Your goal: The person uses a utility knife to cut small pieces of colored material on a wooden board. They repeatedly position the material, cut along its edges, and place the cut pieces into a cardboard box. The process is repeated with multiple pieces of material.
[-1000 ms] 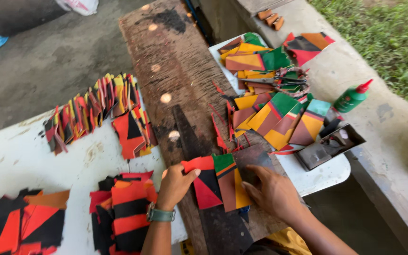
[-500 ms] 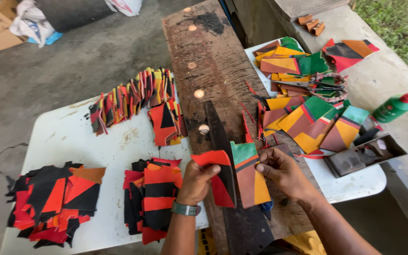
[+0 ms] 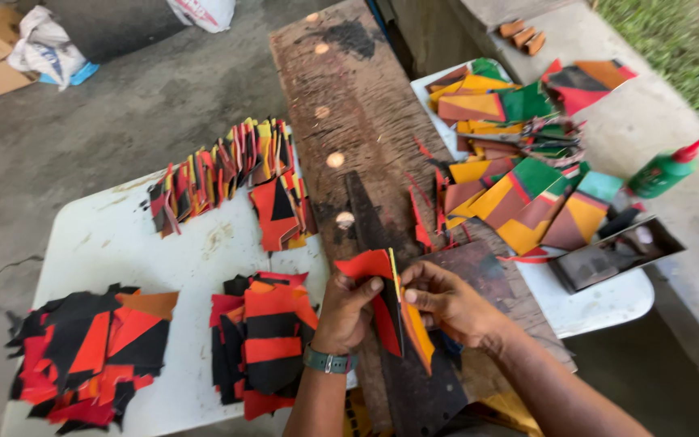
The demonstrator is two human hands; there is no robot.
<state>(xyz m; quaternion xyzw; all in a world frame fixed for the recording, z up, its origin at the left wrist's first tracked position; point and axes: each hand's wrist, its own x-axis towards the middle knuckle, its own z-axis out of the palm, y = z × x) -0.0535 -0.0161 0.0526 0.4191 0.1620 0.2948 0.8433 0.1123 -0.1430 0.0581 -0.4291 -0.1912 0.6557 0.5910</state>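
Patchwork piece (image 3: 394, 311) in red, black and orange is now standing almost on its edge between the two hands, above the dark wooden plank (image 3: 366, 137); half a second ago it was lying more open, so it is being folded together. Going from the left: black and red stacks (image 3: 91, 348) are lying on the white table (image 3: 123, 243). The left hand (image 3: 348, 311) is pinching the red side. The right hand (image 3: 446, 301) is pressing the orange side closed. Further right, more coloured pieces (image 3: 519, 202) and a green glue bottle (image 3: 661, 174) are waiting.
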